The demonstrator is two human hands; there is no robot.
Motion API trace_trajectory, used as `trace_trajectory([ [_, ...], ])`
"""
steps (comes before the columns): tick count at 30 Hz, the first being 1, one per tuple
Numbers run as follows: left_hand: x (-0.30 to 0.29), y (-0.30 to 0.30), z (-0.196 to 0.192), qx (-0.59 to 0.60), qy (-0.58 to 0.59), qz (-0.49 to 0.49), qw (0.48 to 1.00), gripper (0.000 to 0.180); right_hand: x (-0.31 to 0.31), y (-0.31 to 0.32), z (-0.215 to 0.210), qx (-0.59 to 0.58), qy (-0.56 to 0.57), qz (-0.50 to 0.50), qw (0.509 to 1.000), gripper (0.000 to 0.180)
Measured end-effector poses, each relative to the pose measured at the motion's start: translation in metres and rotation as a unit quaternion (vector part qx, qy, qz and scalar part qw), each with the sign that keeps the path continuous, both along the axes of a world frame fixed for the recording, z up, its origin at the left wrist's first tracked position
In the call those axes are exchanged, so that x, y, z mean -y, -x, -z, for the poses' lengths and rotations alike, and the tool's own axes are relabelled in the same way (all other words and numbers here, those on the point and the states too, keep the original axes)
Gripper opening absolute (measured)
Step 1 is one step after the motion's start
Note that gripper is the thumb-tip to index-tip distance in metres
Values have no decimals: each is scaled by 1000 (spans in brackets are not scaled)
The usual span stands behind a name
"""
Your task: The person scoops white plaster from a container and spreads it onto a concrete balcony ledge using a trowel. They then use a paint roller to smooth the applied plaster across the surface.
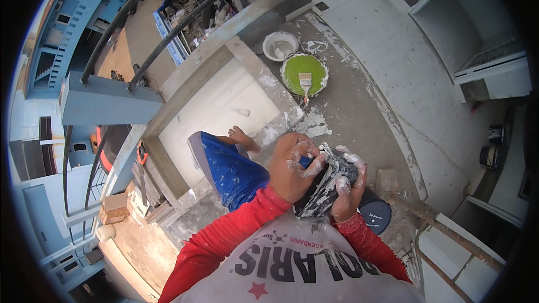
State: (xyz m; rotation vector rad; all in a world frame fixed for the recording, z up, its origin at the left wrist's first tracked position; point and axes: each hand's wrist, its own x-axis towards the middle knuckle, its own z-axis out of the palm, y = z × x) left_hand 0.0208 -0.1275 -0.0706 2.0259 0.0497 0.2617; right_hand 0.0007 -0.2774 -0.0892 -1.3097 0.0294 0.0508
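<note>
My right hand (349,184), dusted with white paste, is wrapped round a dark object (328,186) thickly smeared with white and held close to my chest. I cannot tell for sure what kind of thing it is. Over its left side my left hand (295,165) is closed, with paste on its fingers. A small blue end (306,161), perhaps a tool's handle, shows between those fingers; the rest is hidden. Beyond my hands, a paintbrush (305,85) with a pale head rests on a round green surface (295,70) with a paste-caked rim.
A white basin (280,46) stands beside the green round. A raised concrete ledge (259,73) frames a pale recess with my bare foot (241,136) over it. Dark railings (185,22) run at left. A black round-topped container (375,217) stands near my right arm.
</note>
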Motion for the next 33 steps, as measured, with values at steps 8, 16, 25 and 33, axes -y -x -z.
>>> trace_trajectory([
  [8,3,6,4,26,11,48,998,19,-5,-8,-2,-44,-56,29,997,50],
  [16,-4,5,-1,138,-115,88,980,28,-3,-12,3,13,-31,13,999,49],
  [25,-12,-3,9,167,-63,86,980,40,-12,-13,-3,95,72,-4,993,53],
  [33,-20,2,11,175,-155,100,967,21,-24,-21,-8,101,109,-34,988,56],
])
